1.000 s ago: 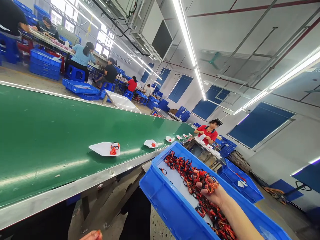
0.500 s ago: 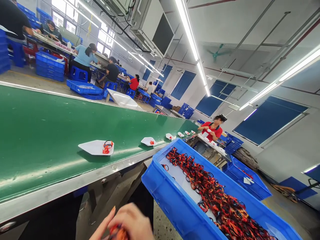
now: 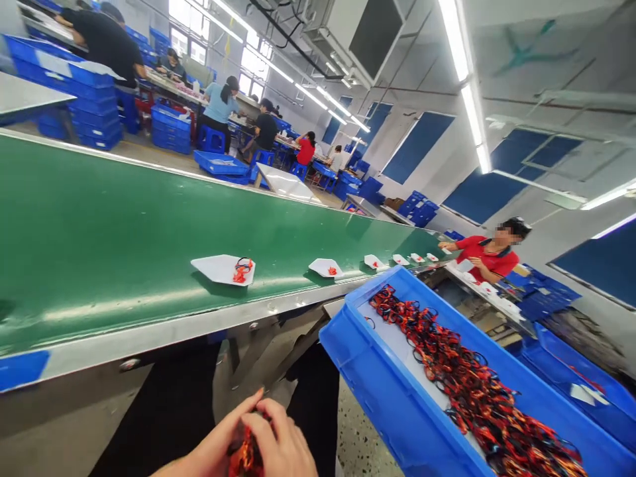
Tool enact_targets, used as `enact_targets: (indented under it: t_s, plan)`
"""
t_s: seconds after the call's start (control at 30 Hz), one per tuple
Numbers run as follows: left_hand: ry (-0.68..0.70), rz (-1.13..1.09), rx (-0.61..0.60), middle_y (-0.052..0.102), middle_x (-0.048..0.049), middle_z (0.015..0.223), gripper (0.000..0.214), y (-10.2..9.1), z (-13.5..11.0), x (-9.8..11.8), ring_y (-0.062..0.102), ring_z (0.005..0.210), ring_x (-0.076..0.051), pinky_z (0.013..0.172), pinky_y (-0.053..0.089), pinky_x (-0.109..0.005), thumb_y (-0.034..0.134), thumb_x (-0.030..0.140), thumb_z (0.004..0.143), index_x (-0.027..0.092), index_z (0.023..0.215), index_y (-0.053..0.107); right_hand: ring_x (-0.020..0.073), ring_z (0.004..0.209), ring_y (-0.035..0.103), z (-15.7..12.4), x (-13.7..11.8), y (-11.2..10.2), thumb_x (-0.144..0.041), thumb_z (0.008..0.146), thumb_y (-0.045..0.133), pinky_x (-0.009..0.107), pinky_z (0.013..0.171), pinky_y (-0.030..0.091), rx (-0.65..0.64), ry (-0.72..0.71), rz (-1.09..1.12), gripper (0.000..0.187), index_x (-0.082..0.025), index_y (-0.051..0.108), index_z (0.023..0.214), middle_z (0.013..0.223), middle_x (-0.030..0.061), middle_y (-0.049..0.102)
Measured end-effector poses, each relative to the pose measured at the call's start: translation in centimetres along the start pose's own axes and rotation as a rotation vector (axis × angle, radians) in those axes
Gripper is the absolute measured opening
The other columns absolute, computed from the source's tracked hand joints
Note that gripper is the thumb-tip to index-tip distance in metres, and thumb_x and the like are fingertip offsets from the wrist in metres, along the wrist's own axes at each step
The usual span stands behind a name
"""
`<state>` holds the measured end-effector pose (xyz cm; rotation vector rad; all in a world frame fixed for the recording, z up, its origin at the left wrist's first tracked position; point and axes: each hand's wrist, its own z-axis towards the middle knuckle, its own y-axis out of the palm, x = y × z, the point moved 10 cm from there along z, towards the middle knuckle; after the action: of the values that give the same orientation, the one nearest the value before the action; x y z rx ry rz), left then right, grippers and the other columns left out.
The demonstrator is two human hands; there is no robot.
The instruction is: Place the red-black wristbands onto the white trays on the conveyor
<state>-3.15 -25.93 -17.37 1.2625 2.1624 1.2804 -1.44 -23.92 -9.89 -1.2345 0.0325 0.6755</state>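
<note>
Two hands (image 3: 278, 440) closed tightly on a bundle of red-and-black cords (image 3: 244, 458), below the green conveyor belt (image 3: 149, 225), beside a blue crate (image 3: 377, 391).

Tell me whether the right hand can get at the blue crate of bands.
Probably yes, once it lets go. The right hand is closed with the left hand around a bunch of orange-and-black bands; nothing appears between it and the blue plastic crate, up to its right.

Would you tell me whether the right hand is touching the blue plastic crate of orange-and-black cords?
Apart: the head view shows the right hand on a cord bundle, with a plain gap before the crate.
</note>
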Motion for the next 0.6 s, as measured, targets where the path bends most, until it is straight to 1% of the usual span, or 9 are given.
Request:
enact_targets:
  t_s: [0.03,0.07,0.13,0.2,0.27,0.33,0.43,0.5,0.6]
  plan:
    - [-0.052,0.008,-0.034,0.067,-0.0091,0.066,0.045,0.2,0.0,-0.5,0.065,0.071,-0.024,0.067,0.049,-0.031,0.059,0.061,0.069,0.016,0.065,0.063,0.0284,0.085,0.064,-0.2,-0.3,-0.8,-0.043,0.058,0.069,0.037,0.071,0.052,-0.013,-0.040,0.058,0.052,-0.030,0.061,0.108,0.111,0.0062,0.065]
    - [-0.102,0.016,-0.066,0.067,-0.0094,0.064,0.049,0.3,0.0,-1.0,0.064,0.068,-0.023,0.066,0.048,-0.030,0.057,0.064,0.069,0.016,0.062,0.062,0.0286,0.090,0.063,-0.4,-0.6,-1.6,-0.041,0.061,0.067,0.038,0.076,0.051,-0.016,-0.073,0.110,0.050,-0.030,0.060,0.109,0.112,0.0062,0.064]
    - [-0.170,0.033,-0.108,0.065,-0.0091,0.060,0.053,0.2,-0.1,-1.5,0.062,0.062,-0.020,0.062,0.046,-0.028,0.054,0.067,0.069,0.015,0.056,0.059,0.0264,0.095,0.062,-0.5,-0.8,-3.3,-0.032,0.070,0.060,0.037,0.082,0.049,-0.017,-0.111,0.187,0.037,-0.029,0.061,0.107,0.108,0.0051,0.066]
    - [-0.177,0.032,-0.133,0.064,-0.0075,0.057,0.053,0.0,-0.1,-1.5,0.059,0.056,-0.016,0.059,0.045,-0.026,0.052,0.064,0.073,0.015,0.054,0.058,0.0223,0.093,0.063,-0.4,-1.2,-4.4,-0.019,0.076,0.054,0.033,0.082,0.048,-0.058,-0.135,0.236,0.030,-0.029,0.062,0.103,0.101,0.0030,0.068]
    - [-0.163,0.027,-0.176,0.065,-0.0061,0.060,0.047,0.2,-0.2,-1.3,0.059,0.056,-0.015,0.061,0.045,-0.027,0.052,0.057,0.076,0.014,0.061,0.061,0.0203,0.089,0.063,-0.2,-1.4,-5.2,-0.013,0.079,0.052,0.032,0.079,0.049,-0.108,-0.126,0.298,0.030,-0.028,0.064,0.101,0.096,0.0025,0.070]
    - [-0.173,0.040,-0.251,0.068,-0.0079,0.070,0.043,0.7,-0.5,-1.4,0.062,0.065,-0.018,0.068,0.045,-0.031,0.052,0.053,0.078,0.012,0.072,0.063,0.0206,0.088,0.063,-0.1,-0.6,-5.8,-0.014,0.081,0.052,0.032,0.078,0.049,-0.117,-0.011,0.402,0.025,-0.027,0.067,0.097,0.095,0.0038,0.070]
    - [-0.182,0.076,-0.352,0.069,-0.0103,0.088,0.043,1.6,-1.2,-1.5,0.063,0.083,-0.025,0.083,0.042,-0.044,0.048,0.050,0.081,0.012,0.091,0.064,0.0206,0.087,0.062,-0.5,2.0,-6.0,-0.021,0.083,0.055,0.032,0.078,0.049,-0.090,0.298,0.570,0.016,-0.025,0.068,0.090,0.093,0.0050,0.069]
    - [-0.176,0.092,-0.392,0.067,-0.0113,0.097,0.044,1.9,-1.5,-1.3,0.061,0.091,-0.027,0.087,0.039,-0.049,0.046,0.048,0.083,0.012,0.101,0.062,0.0195,0.084,0.063,-1.1,3.6,-5.5,-0.027,0.082,0.059,0.030,0.076,0.049,-0.077,0.490,0.686,0.012,-0.023,0.068,0.089,0.092,0.0046,0.069]
    - [-0.183,0.116,-0.403,0.064,-0.0129,0.105,0.044,1.7,-1.5,-1.2,0.059,0.097,-0.028,0.089,0.037,-0.050,0.043,0.046,0.084,0.013,0.106,0.061,0.0178,0.081,0.063,-1.9,5.3,-4.3,-0.034,0.076,0.067,0.027,0.071,0.050,-0.007,0.729,0.943,0.017,-0.022,0.068,0.089,0.090,0.0036,0.069]
